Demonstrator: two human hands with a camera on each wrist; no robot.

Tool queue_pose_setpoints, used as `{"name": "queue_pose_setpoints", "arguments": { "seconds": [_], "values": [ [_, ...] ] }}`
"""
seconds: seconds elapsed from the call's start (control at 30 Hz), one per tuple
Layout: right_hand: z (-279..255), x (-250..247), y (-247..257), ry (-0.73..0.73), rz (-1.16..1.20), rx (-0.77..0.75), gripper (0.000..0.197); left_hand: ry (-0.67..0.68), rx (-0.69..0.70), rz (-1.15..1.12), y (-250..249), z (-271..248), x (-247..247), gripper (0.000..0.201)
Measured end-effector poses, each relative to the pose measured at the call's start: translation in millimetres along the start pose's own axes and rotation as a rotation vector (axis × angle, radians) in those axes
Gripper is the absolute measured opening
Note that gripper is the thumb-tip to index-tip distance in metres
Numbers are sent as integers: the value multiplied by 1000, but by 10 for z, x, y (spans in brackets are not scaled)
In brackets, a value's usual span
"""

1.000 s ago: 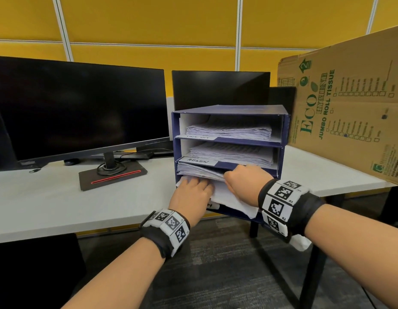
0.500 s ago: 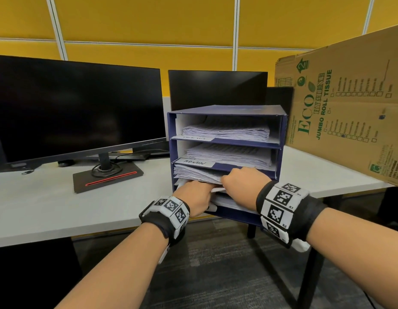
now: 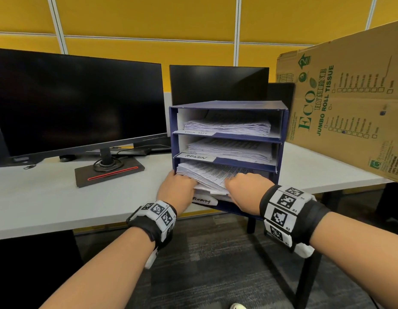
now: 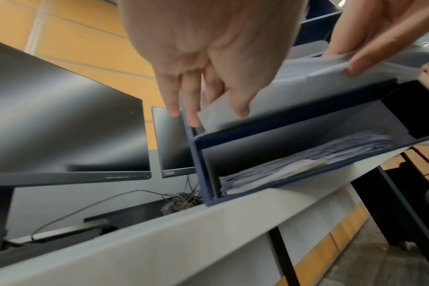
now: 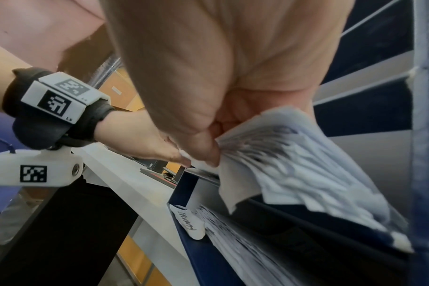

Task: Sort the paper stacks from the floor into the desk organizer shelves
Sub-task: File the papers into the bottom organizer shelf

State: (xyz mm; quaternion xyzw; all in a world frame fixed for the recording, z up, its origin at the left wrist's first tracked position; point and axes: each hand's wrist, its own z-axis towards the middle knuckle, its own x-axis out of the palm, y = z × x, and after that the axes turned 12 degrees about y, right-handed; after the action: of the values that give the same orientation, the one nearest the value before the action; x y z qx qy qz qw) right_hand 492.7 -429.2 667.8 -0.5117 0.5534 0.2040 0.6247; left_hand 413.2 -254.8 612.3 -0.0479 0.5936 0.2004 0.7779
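A blue desk organizer [image 3: 227, 105] stands on the white desk [image 3: 48, 204], with paper stacks on its top two shelves. Both hands hold a printed paper stack [image 3: 211, 173] lying partly inside the third shelf, under the "ADMIN" label. My left hand [image 3: 178, 186] pinches its left front corner, thumb beneath, at the organizer's left wall [image 4: 203, 174]. My right hand [image 3: 242, 181] grips the front edge, thumb curled on the fanned sheets [image 5: 294, 164]. The stack [image 4: 294, 92] still overhangs the shelf lip. The bottom shelf holds more papers [image 4: 294, 166] behind a handwritten label [image 5: 190, 224].
A large dark monitor [image 3: 77, 103] on a stand [image 3: 109, 172] sits left of the organizer, and a second monitor [image 3: 218, 83] stands behind it. A big cardboard tissue box [image 3: 349, 103] looms at the right. Grey carpet [image 3: 216, 275] lies below the desk edge.
The stack has slid further onto the third shelf and the drooping lower sheets are drawn up. My left hand has shifted to the stack's left front corner.
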Motion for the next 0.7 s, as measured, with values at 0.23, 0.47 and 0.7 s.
{"name": "queue_pose_setpoints", "arguments": {
  "seconds": [0.23, 0.47, 0.7],
  "values": [
    [-29, -48, 44, 21, -42, -12, 27, -158, -30, -97, 261, -55, -189, 19],
    [114, 41, -45, -18, -1, 61, 29, 100, -74, 173, 183, 216, -222, 16],
    [298, 142, -147, -8, 72, 113, 29, 179, -113, 244, 11, 446, -187, 26]
  ]
}}
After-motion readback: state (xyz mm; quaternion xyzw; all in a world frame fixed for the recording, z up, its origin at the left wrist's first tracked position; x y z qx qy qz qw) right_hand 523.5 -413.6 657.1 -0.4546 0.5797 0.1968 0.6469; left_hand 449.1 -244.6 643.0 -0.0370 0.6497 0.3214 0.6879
